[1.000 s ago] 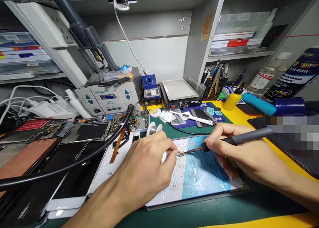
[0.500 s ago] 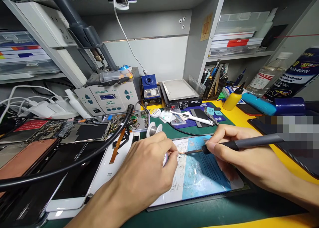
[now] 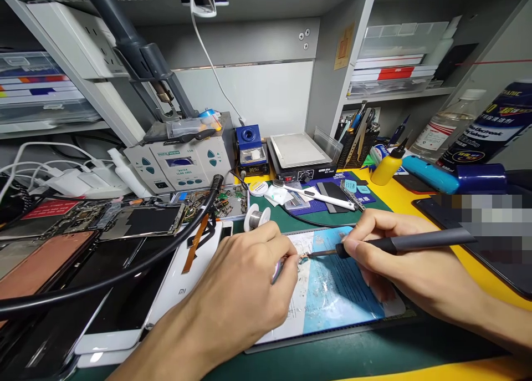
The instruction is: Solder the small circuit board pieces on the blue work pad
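At the far left, a copper-pink phone panel (image 3: 50,259) lies beside dark screens (image 3: 128,292), with white plugs (image 3: 81,182) behind them. A thick black hose (image 3: 124,289) crosses above the screens and a white phone (image 3: 187,278) marked MI. Behind these stands a grey station (image 3: 180,162) with a small display, and a brown ribbon strip (image 3: 196,245) lies on the white phone.

Next comes a tray of circuit boards (image 3: 226,202), then a solder spool (image 3: 256,220), just beyond the left hand (image 3: 253,275). That hand is curled narrow, thumb and forefinger brought together, about a round object (image 3: 276,271) with a pale, purplish edge, mostly hidden. Just past its fingertips, a small circuit board (image 3: 305,260) sits over the white part of a white-and-blue work pad (image 3: 332,303); whether the fingers touch the board cannot be told.

The soldering iron (image 3: 407,241) points left, its tip at the small circuit board. The right hand (image 3: 376,250) grips it like a pen, near the front of the handle, its lower fingers over the pad. Farther right, a yellow bottle (image 3: 386,167) and a clear bottle (image 3: 446,123) stand near a dark blue can (image 3: 490,128), and a black device (image 3: 446,225) lies on the yellow bench (image 3: 415,370).
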`<state>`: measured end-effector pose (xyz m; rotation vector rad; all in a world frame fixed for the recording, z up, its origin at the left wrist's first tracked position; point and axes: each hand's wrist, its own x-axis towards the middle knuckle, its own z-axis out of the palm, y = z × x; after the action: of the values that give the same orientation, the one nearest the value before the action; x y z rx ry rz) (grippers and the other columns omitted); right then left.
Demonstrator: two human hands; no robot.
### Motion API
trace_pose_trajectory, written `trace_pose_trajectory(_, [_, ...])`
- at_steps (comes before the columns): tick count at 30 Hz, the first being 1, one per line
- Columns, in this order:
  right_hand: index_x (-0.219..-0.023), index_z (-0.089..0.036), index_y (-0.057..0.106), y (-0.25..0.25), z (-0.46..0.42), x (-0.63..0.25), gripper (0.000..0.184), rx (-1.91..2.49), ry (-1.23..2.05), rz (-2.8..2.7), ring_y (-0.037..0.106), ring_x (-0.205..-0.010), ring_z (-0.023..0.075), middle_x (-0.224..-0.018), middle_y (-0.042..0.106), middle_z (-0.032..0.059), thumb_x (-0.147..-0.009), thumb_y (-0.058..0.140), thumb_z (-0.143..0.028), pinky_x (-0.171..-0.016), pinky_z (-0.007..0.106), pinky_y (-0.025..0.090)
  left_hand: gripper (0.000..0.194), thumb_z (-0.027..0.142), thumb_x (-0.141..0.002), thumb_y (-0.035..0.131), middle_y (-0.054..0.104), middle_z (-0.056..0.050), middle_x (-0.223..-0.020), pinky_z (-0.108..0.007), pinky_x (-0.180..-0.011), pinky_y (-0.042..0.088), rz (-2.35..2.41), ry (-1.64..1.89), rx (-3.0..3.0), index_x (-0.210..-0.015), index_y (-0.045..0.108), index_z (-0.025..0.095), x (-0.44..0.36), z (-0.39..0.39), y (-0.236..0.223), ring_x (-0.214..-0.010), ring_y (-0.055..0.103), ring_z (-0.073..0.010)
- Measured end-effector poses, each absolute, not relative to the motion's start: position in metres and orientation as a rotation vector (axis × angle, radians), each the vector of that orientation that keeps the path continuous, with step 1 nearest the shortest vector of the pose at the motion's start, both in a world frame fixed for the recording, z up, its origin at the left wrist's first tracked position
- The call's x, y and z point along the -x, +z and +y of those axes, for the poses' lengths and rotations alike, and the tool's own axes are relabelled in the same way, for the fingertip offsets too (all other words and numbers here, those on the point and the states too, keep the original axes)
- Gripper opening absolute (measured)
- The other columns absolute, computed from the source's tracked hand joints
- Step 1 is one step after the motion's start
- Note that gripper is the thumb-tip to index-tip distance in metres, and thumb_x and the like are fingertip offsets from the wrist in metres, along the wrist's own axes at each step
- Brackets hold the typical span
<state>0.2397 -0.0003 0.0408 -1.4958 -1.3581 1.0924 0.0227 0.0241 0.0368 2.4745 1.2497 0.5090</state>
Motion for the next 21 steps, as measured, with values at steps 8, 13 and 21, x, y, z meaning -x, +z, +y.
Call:
trace_pose_trajectory(8, [-0.063, -0.021, 0.058, 0.0381, -0.0018, -0.2429, 0.022, 1.534, 1.067, -1.418, 0.048, -0.035, 0.0096, -0.042, 0.054, -0.005, -0.075, 0.071, -0.034, -0.036, 0.018, 0.038, 0.017, 0.036, -0.091, 0.058, 0.066, 0.0, -0.086, -0.033, -0.068, 0.041, 1.242, 0.487, -2.487, -0.097, 0.069, 0.024, -0.021, 0.0188, 0.0394, -0.077, 0.062, -0.0192])
trace_pose_trajectory(13, [-0.063, -0.021, 0.057, 0.0373, -0.0011, -0.2442, 0.021, 1.525, 1.073, -1.441, 0.049, -0.035, 0.0105, -0.041, 0.054, -0.0043, -0.075, 0.071, -0.032, -0.036, 0.019, 0.038, 0.013, 0.031, -0.091, 0.059, 0.067, 0.002, -0.086, -0.033, -0.069, 0.041, 1.229, 0.481, -2.493, -0.097, 0.069, 0.025, -0.0202, 0.0178, 0.0377, -0.078, 0.063, -0.0186])
trace_pose_trajectory(21, [-0.061, -0.021, 0.057, 0.0363, 0.0001, -0.2445, 0.023, 1.468, 1.08, -1.454, 0.048, -0.035, 0.0094, -0.042, 0.053, -0.0045, -0.075, 0.073, -0.03, -0.036, 0.018, 0.039, 0.011, 0.031, -0.093, 0.056, 0.066, 0.002, -0.084, -0.033, -0.07, 0.04, 1.264, 0.459, -2.469, -0.095, 0.066, 0.026, -0.0194, 0.0185, 0.0361, -0.077, 0.061, -0.0185])
